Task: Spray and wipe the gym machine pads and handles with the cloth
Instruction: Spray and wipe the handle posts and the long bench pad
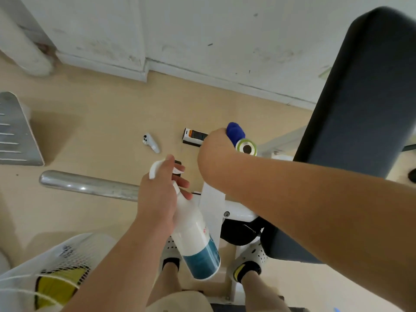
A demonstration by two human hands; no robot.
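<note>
My left hand [161, 194] grips the neck of a white spray bottle [195, 242] with a teal lower label; its trigger head points away from me. My right hand [215, 156] is closed around a blue cloth [235, 132], pressing it onto a machine handle whose round end cap [247, 148] has a green ring. The handle itself is hidden under hand and cloth. A large dark back pad [364, 109] rises at the right. A chrome bar [90, 185] juts left from the white frame [212, 206].
On the tan floor lie a small white device [151, 143] and a black and orange box [194, 136]. A grey metal plate [15, 131] sits at the left edge. The white wall baseboard [144, 73] runs behind. A mesh bag [56, 271] hangs at lower left.
</note>
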